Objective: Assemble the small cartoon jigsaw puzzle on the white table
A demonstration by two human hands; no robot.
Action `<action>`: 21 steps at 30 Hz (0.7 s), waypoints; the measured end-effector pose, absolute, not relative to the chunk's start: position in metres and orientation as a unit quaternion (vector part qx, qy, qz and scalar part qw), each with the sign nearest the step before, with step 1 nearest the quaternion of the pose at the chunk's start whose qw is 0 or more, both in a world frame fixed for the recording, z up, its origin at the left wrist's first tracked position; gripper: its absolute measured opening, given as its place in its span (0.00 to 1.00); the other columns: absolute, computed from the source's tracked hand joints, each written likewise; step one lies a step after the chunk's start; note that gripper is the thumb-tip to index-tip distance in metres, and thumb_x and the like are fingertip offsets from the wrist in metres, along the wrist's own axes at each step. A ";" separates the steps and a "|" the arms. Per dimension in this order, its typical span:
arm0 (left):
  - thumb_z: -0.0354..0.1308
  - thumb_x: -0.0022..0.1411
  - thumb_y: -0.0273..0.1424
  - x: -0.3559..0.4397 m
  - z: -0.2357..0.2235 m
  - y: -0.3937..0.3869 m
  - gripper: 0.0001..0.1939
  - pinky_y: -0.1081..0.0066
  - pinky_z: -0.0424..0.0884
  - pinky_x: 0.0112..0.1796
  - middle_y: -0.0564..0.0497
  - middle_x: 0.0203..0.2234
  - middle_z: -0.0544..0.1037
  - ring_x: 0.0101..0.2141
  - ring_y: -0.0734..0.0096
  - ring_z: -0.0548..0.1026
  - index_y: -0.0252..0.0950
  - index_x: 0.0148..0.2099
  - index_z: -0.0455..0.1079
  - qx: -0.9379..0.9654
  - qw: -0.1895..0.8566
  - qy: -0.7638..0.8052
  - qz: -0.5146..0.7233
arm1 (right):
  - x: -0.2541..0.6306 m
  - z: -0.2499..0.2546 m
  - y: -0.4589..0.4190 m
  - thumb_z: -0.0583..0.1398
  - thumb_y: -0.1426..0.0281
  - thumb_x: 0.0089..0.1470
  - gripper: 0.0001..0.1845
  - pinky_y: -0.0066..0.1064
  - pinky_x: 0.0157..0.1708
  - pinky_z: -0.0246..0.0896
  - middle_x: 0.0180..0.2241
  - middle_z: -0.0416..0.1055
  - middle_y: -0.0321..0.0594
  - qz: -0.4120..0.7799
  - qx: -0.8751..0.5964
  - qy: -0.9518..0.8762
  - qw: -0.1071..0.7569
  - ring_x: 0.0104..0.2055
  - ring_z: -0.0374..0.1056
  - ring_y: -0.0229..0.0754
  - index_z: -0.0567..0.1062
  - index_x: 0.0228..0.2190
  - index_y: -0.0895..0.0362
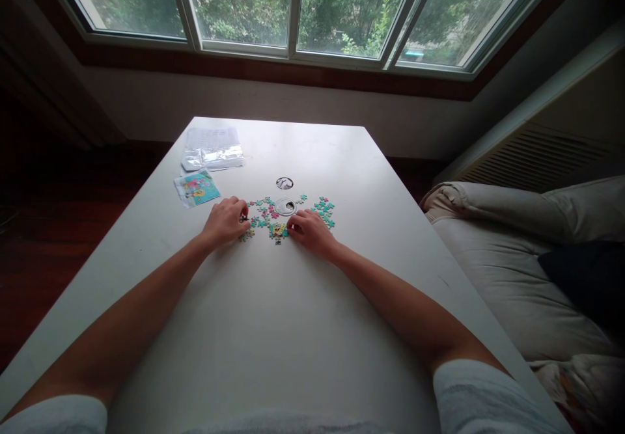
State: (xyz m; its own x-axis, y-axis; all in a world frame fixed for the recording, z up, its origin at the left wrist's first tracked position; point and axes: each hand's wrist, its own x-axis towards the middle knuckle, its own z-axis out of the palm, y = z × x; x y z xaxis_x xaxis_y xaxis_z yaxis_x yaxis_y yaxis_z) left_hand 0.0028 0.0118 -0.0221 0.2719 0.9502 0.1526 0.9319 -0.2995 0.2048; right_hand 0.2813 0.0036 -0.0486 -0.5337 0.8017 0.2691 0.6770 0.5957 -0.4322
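Observation:
My left hand (227, 219) is closed in a pinch on a small dark-edged jigsaw piece (243, 218), at the left side of the loose pieces. Several joined jigsaw pieces (278, 230), yellow and teal, lie flat in front of me. At their right edge, my right hand (312, 231) has thumb and fingers pinched together on a piece, mostly covered by the fingertips. Around both hands are scattered teal, pink and yellow jigsaw pieces (322, 210). A round, silvery tin-like object (285, 207) sits among them, just beyond the joined part.
Behind the pieces lies a round dark-and-light disc (284, 183). A colourful picture card (197, 188) and a clear plastic bag (213, 149) rest on the left of the white table (293, 330). To the right stands a pale sofa (508, 271); windows (239, 4) are ahead.

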 end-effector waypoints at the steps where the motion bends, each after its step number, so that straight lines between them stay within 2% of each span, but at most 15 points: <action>1: 0.58 0.55 0.33 0.003 -0.021 0.011 0.06 0.62 0.65 0.40 0.47 0.37 0.76 0.40 0.56 0.73 0.40 0.37 0.70 0.797 0.033 0.591 0.124 | 0.281 -0.048 0.003 0.62 0.71 0.60 0.03 0.34 0.44 0.52 0.33 0.73 0.39 0.138 -0.428 -0.865 0.224 0.39 0.63 0.43 0.77 0.33 0.53; 7: 0.56 0.55 0.29 0.007 -0.019 0.009 0.04 0.64 0.63 0.36 0.51 0.30 0.79 0.34 0.61 0.75 0.40 0.36 0.69 0.790 0.043 0.596 0.134 | 0.280 -0.047 0.003 0.62 0.72 0.59 0.03 0.34 0.43 0.52 0.33 0.73 0.39 0.136 -0.429 -0.865 0.221 0.39 0.63 0.43 0.77 0.33 0.53; 11: 0.54 0.59 0.30 0.010 -0.015 0.008 0.06 0.66 0.64 0.36 0.52 0.33 0.81 0.33 0.64 0.76 0.41 0.38 0.71 0.780 0.072 0.600 0.161 | 0.281 -0.049 0.003 0.63 0.71 0.59 0.02 0.34 0.43 0.52 0.33 0.73 0.39 0.137 -0.429 -0.864 0.224 0.39 0.63 0.43 0.77 0.33 0.53; 16: 0.57 0.61 0.35 0.022 -0.007 -0.002 0.07 0.69 0.66 0.35 0.54 0.32 0.81 0.33 0.67 0.77 0.42 0.41 0.73 0.766 0.173 0.587 0.196 | 0.282 -0.050 0.003 0.63 0.70 0.60 0.02 0.34 0.44 0.52 0.33 0.73 0.39 0.136 -0.427 -0.865 0.226 0.40 0.63 0.44 0.77 0.33 0.53; 21: 0.59 0.60 0.37 0.044 -0.006 -0.019 0.06 0.70 0.67 0.33 0.55 0.31 0.81 0.31 0.69 0.76 0.42 0.38 0.73 0.779 0.233 0.551 0.186 | 0.282 -0.049 0.003 0.63 0.70 0.60 0.02 0.34 0.44 0.52 0.33 0.73 0.38 0.134 -0.430 -0.864 0.226 0.40 0.63 0.43 0.77 0.34 0.53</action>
